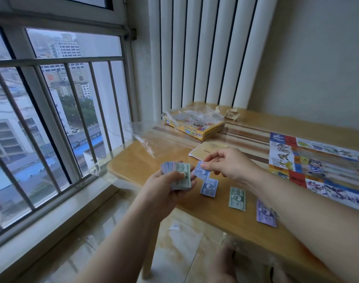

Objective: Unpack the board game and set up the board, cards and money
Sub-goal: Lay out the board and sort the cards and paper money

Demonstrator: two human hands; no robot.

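My left hand grips a stack of play money with a green note on top, held over the table's left edge. My right hand pinches a single blue note just right of the stack. On the wooden table lie three separate notes in a row: a blue note, a green note and a purple note. The colourful game board lies unfolded at the right. The yellow game box stands open at the back.
A clear plastic wrapper lies at the table's back left, a cream booklet sits in front of the box, and crumpled paper is behind it. A barred window is at the left and a white radiator behind the table. My knee shows below.
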